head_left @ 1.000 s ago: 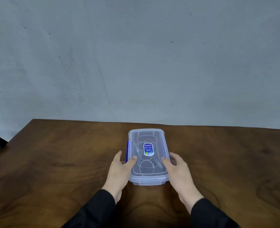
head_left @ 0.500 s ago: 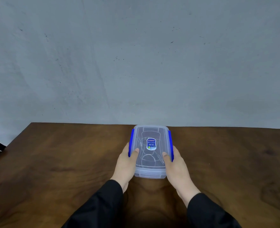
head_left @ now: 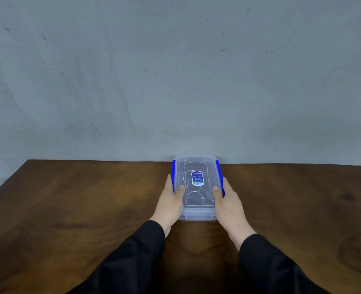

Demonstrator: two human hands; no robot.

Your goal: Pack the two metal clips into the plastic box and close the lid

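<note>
Clear, lidded plastic box clasped by left hand and right hand; light, rigid, slippery; best held at blue side latches.

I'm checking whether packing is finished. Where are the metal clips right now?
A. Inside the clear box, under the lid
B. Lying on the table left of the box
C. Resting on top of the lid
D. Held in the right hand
A: the wire shapes of the metal clips show through the clear lid of the plastic box, which the left hand and right hand grip at its sides.
</note>
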